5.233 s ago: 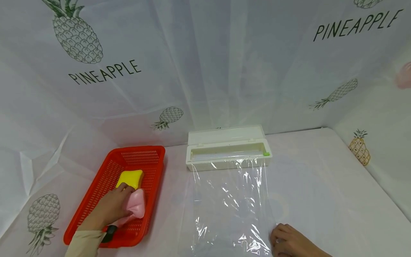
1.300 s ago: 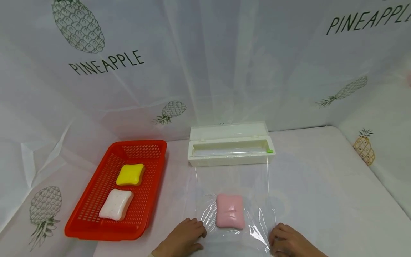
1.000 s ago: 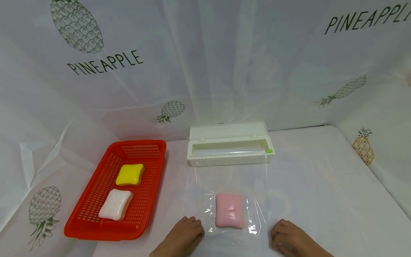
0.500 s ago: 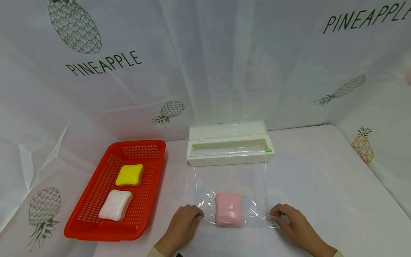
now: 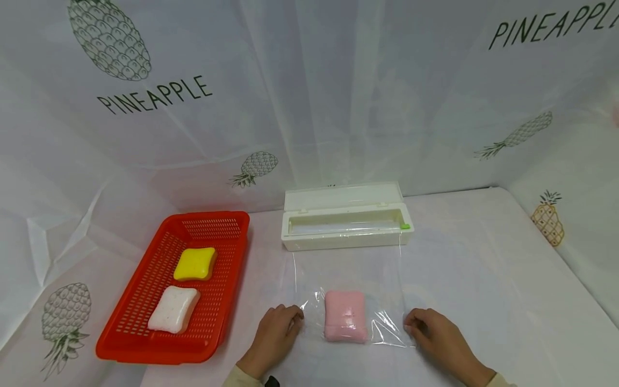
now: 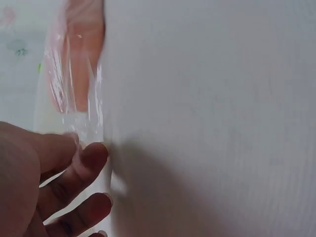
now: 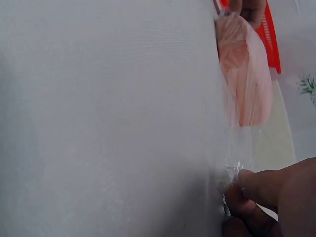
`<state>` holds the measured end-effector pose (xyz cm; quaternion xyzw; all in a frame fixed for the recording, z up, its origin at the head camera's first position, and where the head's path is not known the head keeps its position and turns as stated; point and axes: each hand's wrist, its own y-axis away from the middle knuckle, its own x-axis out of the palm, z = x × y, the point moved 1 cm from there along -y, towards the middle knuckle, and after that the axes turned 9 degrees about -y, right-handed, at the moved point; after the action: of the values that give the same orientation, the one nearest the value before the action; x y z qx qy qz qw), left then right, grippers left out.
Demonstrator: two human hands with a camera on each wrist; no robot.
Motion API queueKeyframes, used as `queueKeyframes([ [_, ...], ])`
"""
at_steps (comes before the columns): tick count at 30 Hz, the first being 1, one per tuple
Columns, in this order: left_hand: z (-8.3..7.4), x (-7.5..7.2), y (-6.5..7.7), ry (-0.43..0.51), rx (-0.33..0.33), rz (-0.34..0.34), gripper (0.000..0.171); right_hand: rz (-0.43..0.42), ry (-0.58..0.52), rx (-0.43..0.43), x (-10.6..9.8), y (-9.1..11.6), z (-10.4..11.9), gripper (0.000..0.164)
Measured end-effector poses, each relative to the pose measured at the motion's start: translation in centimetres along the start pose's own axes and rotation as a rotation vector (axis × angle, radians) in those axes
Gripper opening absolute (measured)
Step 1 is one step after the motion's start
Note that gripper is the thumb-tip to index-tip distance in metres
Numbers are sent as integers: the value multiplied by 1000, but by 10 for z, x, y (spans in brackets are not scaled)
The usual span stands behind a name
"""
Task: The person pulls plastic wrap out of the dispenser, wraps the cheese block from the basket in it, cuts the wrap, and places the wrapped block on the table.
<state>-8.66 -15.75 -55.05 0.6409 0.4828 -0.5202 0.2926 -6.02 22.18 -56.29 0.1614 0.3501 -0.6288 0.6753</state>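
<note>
A pink bar of soap (image 5: 345,317) lies on a sheet of cling film (image 5: 348,274), with the film's near edge folded over its front part. On the left side, my left hand (image 5: 275,333) pinches a corner of the film between thumb and forefinger, as the left wrist view shows close up. My right hand (image 5: 442,338) pinches the opposite corner, and the film (image 7: 239,143) is stretched between the hands beside the soap (image 7: 254,84). Behind, the film runs out of an open white cling film dispenser (image 5: 345,241).
A red plastic basket (image 5: 232,301) stands on the left, holding a yellow soap bar (image 5: 195,264) and a white soap bar (image 5: 174,309). The dispenser has a raised lid (image 5: 342,197) and a green slider (image 5: 405,226). Pineapple-print cloth walls the table at the back and sides.
The pink soap has gone from the basket, where my left hand gripped it, onto the film. Both hands have since moved forward, bringing the film's near edge up over the soap.
</note>
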Motion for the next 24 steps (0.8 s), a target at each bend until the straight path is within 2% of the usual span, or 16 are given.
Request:
queueKeyframes([
  [3,2,-3,-1,-55,-3,37,15,-8,37,6,0,-2,2,36],
  [7,1,-12,0,-122,-16,83,17,2,76,74,-2,-3,6,26],
  [9,-2,-16,1,-145,-29,83,18,-27,100,59,-3,-3,9,27],
  [11,-7,-18,2,-160,1,45,19,-74,105,-22,-4,0,14,30],
  [12,-10,-19,2,-164,31,20,20,-97,103,-93,-4,0,18,33],
  [14,-20,-19,2,-172,112,-21,24,-127,94,-265,0,1,28,17],
  [15,-26,-18,2,-183,160,-39,27,-127,74,-352,4,1,32,9],
  [18,-44,-10,-2,-227,293,-69,35,-68,43,-528,21,0,44,20],
  [20,-55,-3,-5,-294,355,-76,43,-32,59,-572,34,0,49,28],
  [23,-65,7,-9,-397,406,-92,52,1,115,-561,49,-4,54,60],
  [24,-67,10,-9,-429,412,-99,52,-7,134,-561,54,-6,56,65],
])
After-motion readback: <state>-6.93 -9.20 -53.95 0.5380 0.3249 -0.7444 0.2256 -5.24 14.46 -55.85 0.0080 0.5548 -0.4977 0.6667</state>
